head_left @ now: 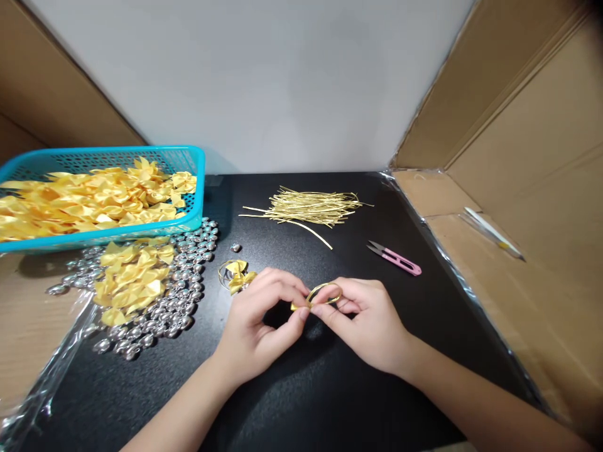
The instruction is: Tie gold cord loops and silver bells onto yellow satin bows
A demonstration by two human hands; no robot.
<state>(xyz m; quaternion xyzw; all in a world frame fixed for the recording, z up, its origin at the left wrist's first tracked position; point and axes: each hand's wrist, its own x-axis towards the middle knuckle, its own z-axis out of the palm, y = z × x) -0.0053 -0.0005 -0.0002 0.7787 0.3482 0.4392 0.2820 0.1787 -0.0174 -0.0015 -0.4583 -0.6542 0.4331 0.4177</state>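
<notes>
Between my hands, low over the black table, is a loop of gold cord point(325, 285) with a small yellow ribbon bow point(295, 307) at its base. My left hand point(266, 311) pinches the bow between thumb and fingers, which hide most of it. Thumb and forefinger of my right hand point(370, 320) are closed on the gold cord at the foot of the loop. Just beyond my left fingers lie yellow bows with gold cord loops point(237, 274), partly covered by that hand. A single silver heart-shaped bead point(235, 248) lies behind them.
A turquoise basket point(200, 188) full of yellow bows stands at the left. Before it, more yellow bows point(134, 276) lie on several silver beads point(188, 307). Cut gold cords point(313, 207) are piled at the back. Pink thread snips point(396, 257) lie right; a white pen-like tool point(492, 232) rests on cardboard.
</notes>
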